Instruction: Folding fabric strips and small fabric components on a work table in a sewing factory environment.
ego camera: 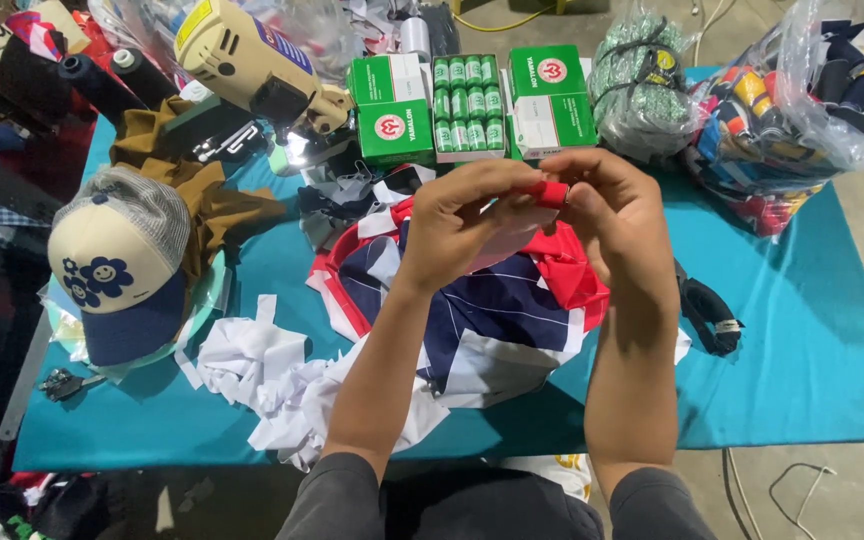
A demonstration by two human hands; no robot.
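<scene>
We pinch a small red fabric piece [552, 193] above a teal cloth-covered table [802, 340].

From left: a cream mesh-backed cap with a navy brim [117, 262], white paper scraps [262, 375], then our left hand [467, 215] and right hand [622, 215], both closed narrowly on the red piece, over rumpled navy, white and red fabric [482, 310]; green boxes [472, 100] and plastic bags [812, 110] stand behind.

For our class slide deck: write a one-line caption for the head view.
Left hand and right hand pinch a small red piece above navy, red and white fabric.
</scene>
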